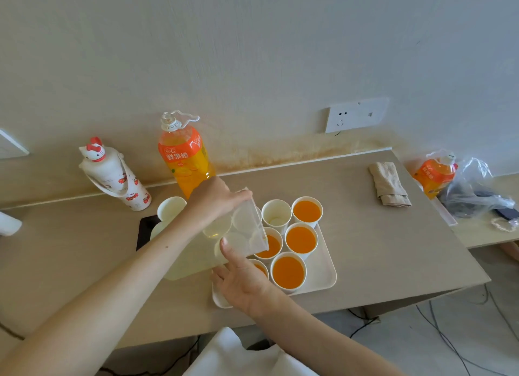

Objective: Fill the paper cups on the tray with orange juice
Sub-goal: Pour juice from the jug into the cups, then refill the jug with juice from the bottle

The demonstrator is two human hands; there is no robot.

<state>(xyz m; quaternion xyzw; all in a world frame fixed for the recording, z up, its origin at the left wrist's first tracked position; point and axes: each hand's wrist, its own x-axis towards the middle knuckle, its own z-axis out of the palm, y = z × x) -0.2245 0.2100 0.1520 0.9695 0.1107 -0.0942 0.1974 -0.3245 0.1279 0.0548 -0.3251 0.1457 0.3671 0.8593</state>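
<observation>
A white tray holds several paper cups. Three on its right side are full of orange juice, and one at the back is an empty cup. A clear plastic container, almost drained, is tilted with its corner over a part-filled cup. My left hand grips the container's upper rim. My right hand touches its lower side with straight fingers and covers part of a near cup. More cups show dimly through the container. An uncapped orange juice bottle stands behind my left hand.
A white cartoon-cat flask stands at back left, with an empty cup and a black panel nearby. A folded cloth, a second juice bottle and a plastic bag lie at the right. The table's front edge is close.
</observation>
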